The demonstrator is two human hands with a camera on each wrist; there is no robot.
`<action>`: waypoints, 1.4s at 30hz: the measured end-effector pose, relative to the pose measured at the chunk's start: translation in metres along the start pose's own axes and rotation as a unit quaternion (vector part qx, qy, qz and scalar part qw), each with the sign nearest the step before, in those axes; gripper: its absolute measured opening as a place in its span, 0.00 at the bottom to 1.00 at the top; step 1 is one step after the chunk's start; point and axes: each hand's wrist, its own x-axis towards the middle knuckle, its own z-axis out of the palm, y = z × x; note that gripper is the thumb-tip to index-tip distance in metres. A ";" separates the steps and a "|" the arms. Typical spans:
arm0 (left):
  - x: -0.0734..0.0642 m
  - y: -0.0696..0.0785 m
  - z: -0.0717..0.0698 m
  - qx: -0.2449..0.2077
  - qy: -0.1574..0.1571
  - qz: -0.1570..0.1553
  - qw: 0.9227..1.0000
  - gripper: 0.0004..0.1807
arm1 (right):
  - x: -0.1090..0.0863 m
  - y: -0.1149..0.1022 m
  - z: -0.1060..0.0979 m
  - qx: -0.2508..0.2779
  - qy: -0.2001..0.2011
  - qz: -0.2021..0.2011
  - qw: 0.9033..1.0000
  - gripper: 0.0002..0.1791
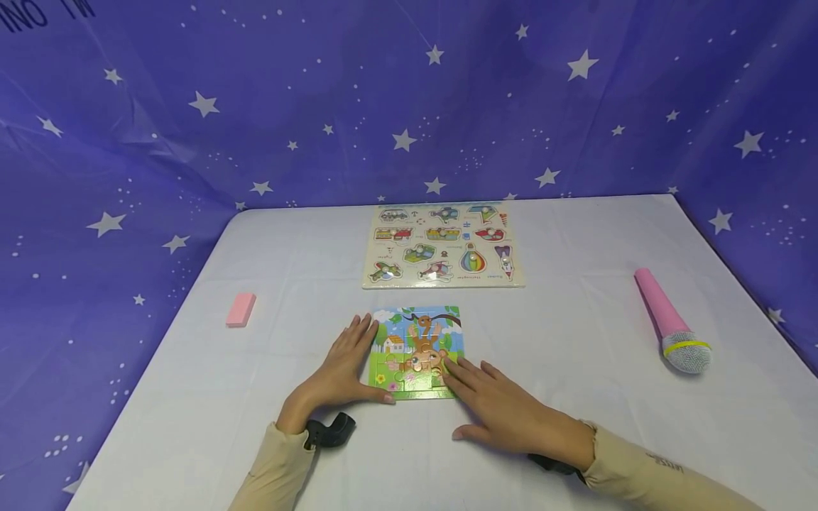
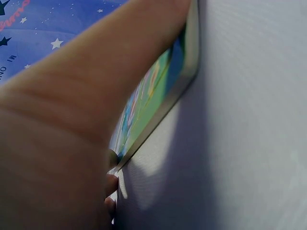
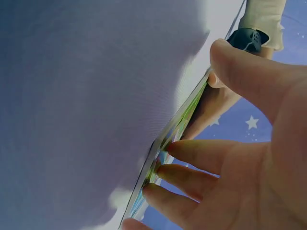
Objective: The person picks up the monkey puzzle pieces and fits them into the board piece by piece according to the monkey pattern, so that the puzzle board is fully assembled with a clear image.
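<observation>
A square jigsaw puzzle (image 1: 418, 348) with a monkey, a small house and flowers lies on the table, its picture upside down in the head view. At its left side rests my left hand (image 1: 341, 365), fingers extended along the edge and thumb at the near left corner. My right hand (image 1: 501, 404) reaches in from the right, its straight fingertips touching the puzzle's right edge and the thumb spread away. The right wrist view shows those fingers (image 3: 172, 201) against the puzzle's side, while the left wrist view shows the thin puzzle edge (image 2: 160, 108) beyond the left hand.
Behind the puzzle lies a larger knob puzzle board (image 1: 444, 248) with vehicle pieces. A pink block (image 1: 241, 310) is on the left, and a pink toy microphone (image 1: 671, 319) with a yellow ring is on the right. A purple star-patterned cloth (image 1: 409, 99) hangs behind the white-covered table (image 1: 575, 248).
</observation>
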 end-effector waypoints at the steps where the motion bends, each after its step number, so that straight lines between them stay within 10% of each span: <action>1: 0.000 0.000 0.000 0.000 0.000 0.000 1.000 0.68 | 0.000 0.000 0.000 -0.002 -0.003 -0.001 1.000 0.42; 31: 0.000 -0.001 -0.001 0.002 0.000 0.009 1.000 0.69 | 0.002 -0.011 -0.004 -0.048 -0.009 -0.009 0.999 0.41; 42: -0.001 0.000 -0.002 0.003 -0.005 0.004 1.000 0.69 | 0.001 0.002 -0.009 -0.012 0.044 -0.005 0.999 0.36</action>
